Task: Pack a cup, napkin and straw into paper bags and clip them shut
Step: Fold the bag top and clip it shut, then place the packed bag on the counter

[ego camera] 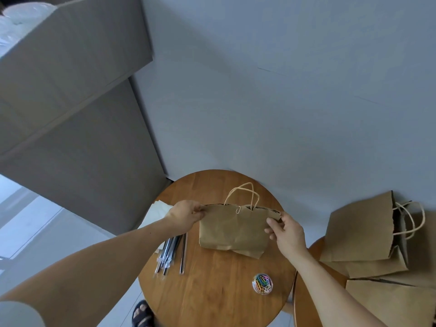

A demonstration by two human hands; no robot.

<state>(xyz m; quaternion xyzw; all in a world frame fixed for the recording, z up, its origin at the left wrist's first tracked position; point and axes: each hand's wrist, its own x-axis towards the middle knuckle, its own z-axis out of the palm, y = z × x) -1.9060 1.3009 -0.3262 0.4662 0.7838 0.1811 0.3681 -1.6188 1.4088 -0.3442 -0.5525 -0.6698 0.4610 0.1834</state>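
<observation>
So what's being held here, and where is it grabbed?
The brown paper bag. The left grip pinches its top left corner and the right grip pinches its top right corner.

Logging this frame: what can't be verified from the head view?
- Contents of the paper bag: head view, its flattened paper walls hide whether a cup, napkin and straw are inside.
- Napkins: head view, partly behind the left hand; count unclear.
- Spare bags: head view, cut off by the right edge.
- White shapes, top-left corner: blurred, cut off by the edge.
</observation>
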